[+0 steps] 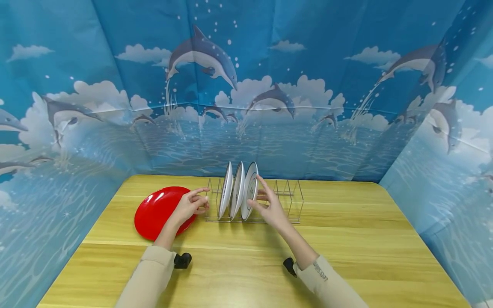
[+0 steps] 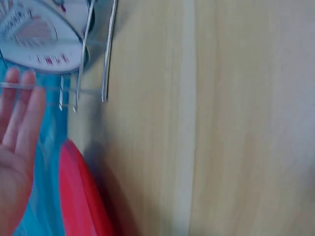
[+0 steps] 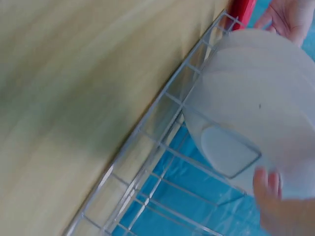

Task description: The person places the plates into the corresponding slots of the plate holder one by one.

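Note:
Three white plates stand on edge in a wire dish rack [image 1: 291,193]: the left plate [image 1: 226,190], the middle plate [image 1: 237,191] and the right plate [image 1: 249,193]. My right hand [image 1: 271,208] is at the right plate, index finger by its upper rim and thumb lower on its side. In the right wrist view, that plate's plain side [image 3: 266,113] faces the hand [image 3: 288,209]. My left hand [image 1: 189,206] hovers at the rack's left end, fingers loosely bent and holding nothing. In the left wrist view, its fingers lie near a rack wire and a patterned plate [image 2: 42,42].
A glossy red plate [image 1: 159,211] lies on the wooden table [image 1: 346,239], left of the rack and partly behind my left forearm. A blue dolphin curtain [image 1: 316,141] hangs along the back and sides. Black wrist devices [image 1: 182,260] sit at both sleeves.

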`<move>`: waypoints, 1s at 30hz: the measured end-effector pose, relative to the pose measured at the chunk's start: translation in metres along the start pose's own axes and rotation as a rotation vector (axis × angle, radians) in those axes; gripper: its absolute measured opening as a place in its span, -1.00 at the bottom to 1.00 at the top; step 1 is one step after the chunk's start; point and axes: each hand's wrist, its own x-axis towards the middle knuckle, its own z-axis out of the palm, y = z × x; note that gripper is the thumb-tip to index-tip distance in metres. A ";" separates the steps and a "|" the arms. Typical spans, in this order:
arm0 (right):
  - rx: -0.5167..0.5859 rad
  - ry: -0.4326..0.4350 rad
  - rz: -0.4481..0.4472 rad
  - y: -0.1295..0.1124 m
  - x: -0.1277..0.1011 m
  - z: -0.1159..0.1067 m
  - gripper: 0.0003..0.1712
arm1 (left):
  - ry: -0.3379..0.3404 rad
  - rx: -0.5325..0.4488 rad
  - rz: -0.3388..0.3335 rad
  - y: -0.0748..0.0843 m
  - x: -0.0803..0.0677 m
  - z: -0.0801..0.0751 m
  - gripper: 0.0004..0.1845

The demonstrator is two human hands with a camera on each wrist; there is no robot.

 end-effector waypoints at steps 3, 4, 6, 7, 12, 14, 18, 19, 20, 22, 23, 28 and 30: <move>0.049 0.148 -0.053 0.002 -0.005 0.006 -0.28 | 0.057 0.044 0.056 0.005 -0.006 0.007 -0.52; 0.054 0.207 -0.094 0.003 -0.007 0.010 -0.33 | 0.080 0.059 0.067 0.008 -0.009 0.008 -0.51; 0.040 0.318 -0.200 0.002 -0.012 0.017 -0.44 | 0.130 0.080 0.084 0.017 -0.017 0.009 -0.48; 0.032 0.357 -0.252 0.002 -0.014 0.021 -0.49 | 0.153 0.092 0.093 0.021 -0.022 0.008 -0.47; 0.050 0.308 -0.375 -0.003 -0.028 0.043 -0.63 | 0.284 0.128 0.116 0.022 -0.045 -0.015 -0.42; 0.091 0.198 -0.303 -0.005 -0.032 0.051 -0.64 | 0.347 0.122 0.127 0.013 -0.054 -0.028 -0.41; 0.163 -0.013 -0.084 -0.004 -0.038 0.066 -0.64 | 0.471 0.094 0.136 -0.004 -0.076 -0.052 -0.42; 0.166 -0.053 -0.043 -0.002 -0.039 0.069 -0.63 | 0.498 0.084 0.132 -0.008 -0.083 -0.057 -0.43; 0.168 -0.089 -0.011 0.000 -0.039 0.073 -0.62 | 0.526 0.066 0.126 -0.011 -0.088 -0.062 -0.44; 0.165 -0.161 0.039 0.007 -0.038 0.082 -0.57 | 0.577 0.038 0.108 -0.017 -0.100 -0.072 -0.47; 0.171 -0.191 0.067 0.013 -0.036 0.086 -0.54 | 0.597 0.038 0.096 -0.019 -0.105 -0.077 -0.47; 0.227 -0.281 0.223 0.040 -0.024 0.106 -0.41 | 0.628 -0.031 0.056 -0.028 -0.128 -0.097 -0.41; 0.242 -0.307 0.266 0.044 -0.019 0.112 -0.39 | 0.612 -0.037 0.026 -0.030 -0.136 -0.102 -0.36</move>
